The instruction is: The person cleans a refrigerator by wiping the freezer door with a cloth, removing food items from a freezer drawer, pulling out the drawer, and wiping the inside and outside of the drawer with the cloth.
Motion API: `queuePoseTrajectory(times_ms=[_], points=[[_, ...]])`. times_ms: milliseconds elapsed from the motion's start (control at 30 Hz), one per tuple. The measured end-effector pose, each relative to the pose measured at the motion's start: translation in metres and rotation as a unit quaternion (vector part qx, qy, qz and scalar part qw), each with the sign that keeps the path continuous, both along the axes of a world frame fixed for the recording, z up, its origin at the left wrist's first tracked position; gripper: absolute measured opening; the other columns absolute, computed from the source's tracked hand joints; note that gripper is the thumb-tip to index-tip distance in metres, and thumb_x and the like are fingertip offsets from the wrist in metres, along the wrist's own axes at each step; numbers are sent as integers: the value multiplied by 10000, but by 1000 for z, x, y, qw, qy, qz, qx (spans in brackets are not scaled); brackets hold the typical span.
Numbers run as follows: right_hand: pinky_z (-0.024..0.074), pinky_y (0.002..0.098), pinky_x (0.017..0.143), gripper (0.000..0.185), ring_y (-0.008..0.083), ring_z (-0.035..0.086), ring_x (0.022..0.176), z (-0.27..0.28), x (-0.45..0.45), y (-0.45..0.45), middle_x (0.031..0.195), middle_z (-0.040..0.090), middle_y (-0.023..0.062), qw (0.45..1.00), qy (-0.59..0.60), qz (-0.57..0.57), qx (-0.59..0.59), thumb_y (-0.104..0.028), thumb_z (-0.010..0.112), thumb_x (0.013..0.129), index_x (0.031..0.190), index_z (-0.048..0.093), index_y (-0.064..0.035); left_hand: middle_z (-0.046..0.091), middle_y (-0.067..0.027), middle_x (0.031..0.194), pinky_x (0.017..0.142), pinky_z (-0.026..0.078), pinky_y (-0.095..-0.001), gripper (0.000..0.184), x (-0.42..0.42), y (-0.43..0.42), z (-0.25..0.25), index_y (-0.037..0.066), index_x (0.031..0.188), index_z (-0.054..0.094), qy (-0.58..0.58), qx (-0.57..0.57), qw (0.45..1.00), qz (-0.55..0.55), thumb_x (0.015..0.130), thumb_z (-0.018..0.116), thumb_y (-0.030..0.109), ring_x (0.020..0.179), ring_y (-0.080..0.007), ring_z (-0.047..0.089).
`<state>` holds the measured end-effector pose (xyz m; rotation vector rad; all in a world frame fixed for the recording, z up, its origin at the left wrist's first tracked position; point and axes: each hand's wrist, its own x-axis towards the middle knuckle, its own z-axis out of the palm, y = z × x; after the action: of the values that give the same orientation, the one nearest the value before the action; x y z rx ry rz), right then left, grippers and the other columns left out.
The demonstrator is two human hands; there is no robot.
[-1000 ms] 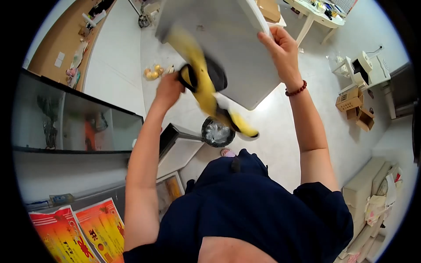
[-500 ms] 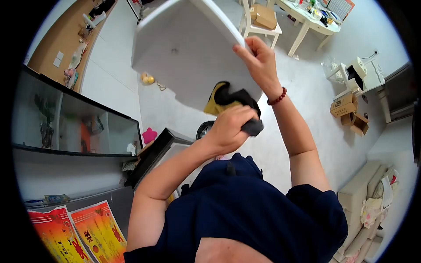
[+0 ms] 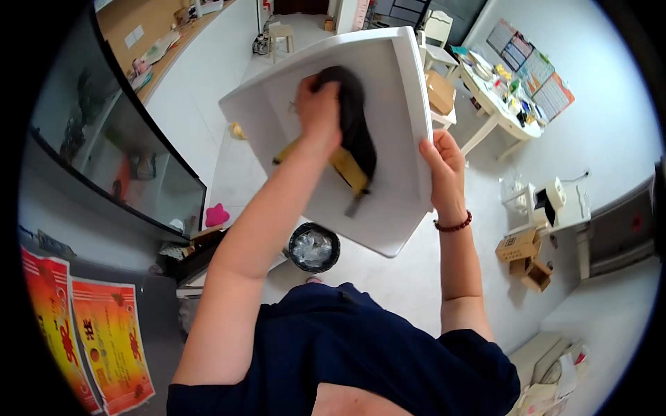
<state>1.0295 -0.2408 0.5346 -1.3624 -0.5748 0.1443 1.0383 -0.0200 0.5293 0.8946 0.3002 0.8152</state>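
Cloth [image 3: 357, 132] gripped in left hand [image 3: 320, 109] inside white container [image 3: 393, 125]; right hand [image 3: 445, 163] pinches its right rim [image 3: 415, 90]; hard pressing could twist it loose.

1. A white tray [image 3: 395, 166] is being gripped at its right edge by the right hand [image 3: 445, 163].
2. A black-and-yellow cloth [image 3: 357, 139] is being held inside the tray's edges by the left hand [image 3: 320, 109].
3. Crumpled plastic [image 3: 312, 247] is being held in a black bin [image 3: 335, 251].

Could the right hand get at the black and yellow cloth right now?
Probably not without letting go: the right hand grips the white tray, while the left hand holds the cloth against its inside.
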Motion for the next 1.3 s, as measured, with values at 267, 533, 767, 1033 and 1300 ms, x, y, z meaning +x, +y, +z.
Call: queuePoseTrajectory(times_ms=[267,533,767,1033,1300], points=[[409,185,689,149,26,512,751,14,-16,-4,850,595,-38,998,-22,-2,59,-179,628,944,978,581,-41,637,-150,890,792,472,-418,204,-40,-95,-21,34,866,626,-25,509,860,-35,666,643,-1,889,-362,582],[447,198,690,122,49,560,759,25,-14,-12,863,636,7,992,-35,-37,114,-164,596,952,961,574,-44,653,-121,901,804,480,-441,134,-37,-45,-40,69,810,657,-30,781,622,-34,676,650,66,910,-340,599],[474,203,686,124,67,581,762,28,-4,-23,892,642,24,986,-11,-26,166,-158,581,962,973,569,-35,691,-145,889,749,513,-411,232,-57,-16,22,34,938,685,234,545,796,-117,726,660,125,860,-309,653],[462,215,713,128,60,562,779,25,-8,-10,876,633,14,988,-13,-26,150,-170,603,951,963,576,-45,669,-159,878,747,498,-439,217,-86,-82,-4,30,901,687,19,587,732,-346,741,583,133,795,-362,620],[485,224,721,125,81,589,791,23,-18,-3,887,647,31,984,24,-14,174,-170,577,964,963,572,-45,654,-91,968,810,509,-406,237,-62,-36,-1,56,977,668,61,647,754,-98,741,649,53,890,-302,624]])
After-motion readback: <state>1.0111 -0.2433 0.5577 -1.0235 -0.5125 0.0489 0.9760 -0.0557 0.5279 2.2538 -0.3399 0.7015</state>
